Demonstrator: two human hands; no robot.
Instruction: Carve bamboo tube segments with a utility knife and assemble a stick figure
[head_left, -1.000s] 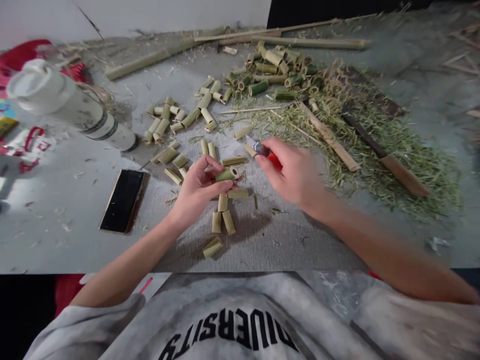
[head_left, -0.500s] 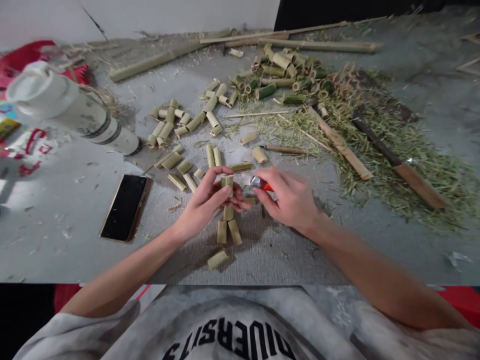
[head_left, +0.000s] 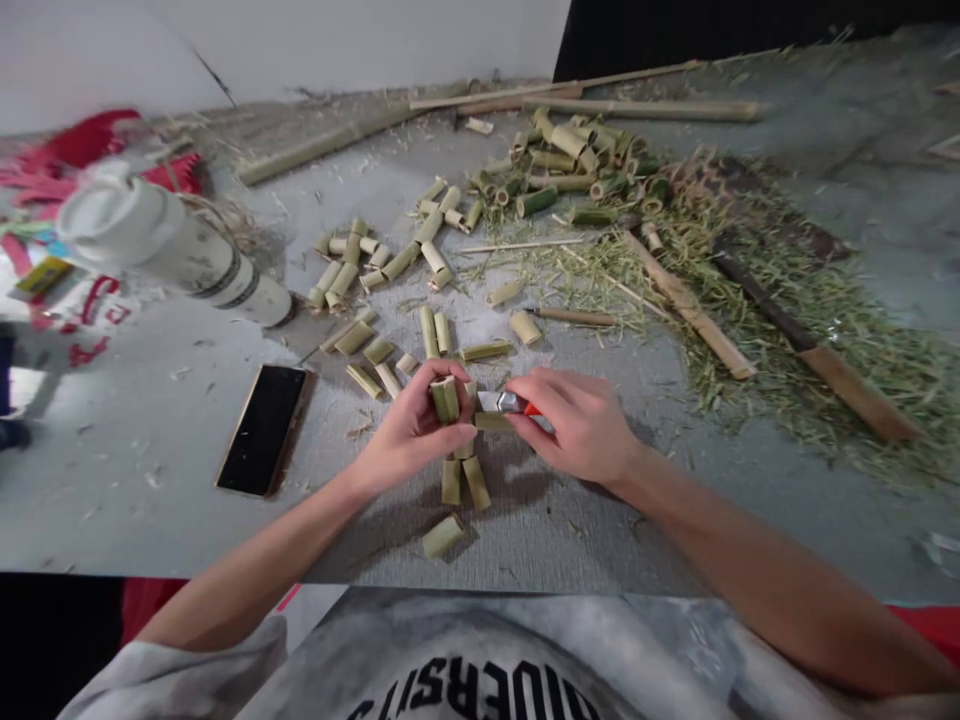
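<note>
My left hand pinches a short green bamboo piece upright above the grey floor. My right hand is closed on a small red-handled knife, whose metal blade points left and reaches the bamboo piece. Several cut bamboo pieces lie just below my hands. More of them lie scattered beyond my left hand.
A black phone lies left of my left hand. A white bottle lies on its side at the far left. Green shavings, a heap of bamboo tubes, long bamboo strips and a large wooden-handled blade fill the right.
My right hand came in from the right with the knife until its blade met the bamboo piece. My left hand turned the piece from lying sideways to upright.
</note>
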